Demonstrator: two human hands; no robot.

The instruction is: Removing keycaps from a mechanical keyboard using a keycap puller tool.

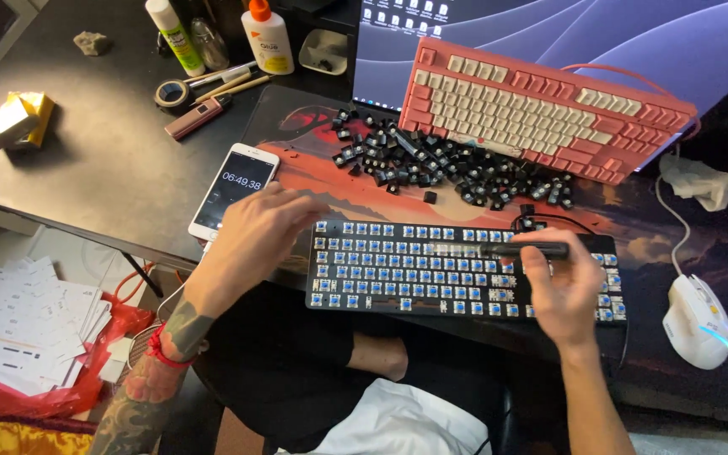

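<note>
A black keyboard with its keycaps off shows rows of blue switches; it lies near the desk's front edge. My left hand rests on its upper left corner, fingers curled over the edge. My right hand hovers over the keyboard's right part and grips a thin black pen-shaped tool held level, tip pointing left over the switches. A heap of loose black keycaps lies just behind the keyboard on the red desk mat.
A pink and white keyboard leans against the monitor. A white phone lies left of the mat. A white mouse sits at right. Glue bottles, tape and pens stand at the back left.
</note>
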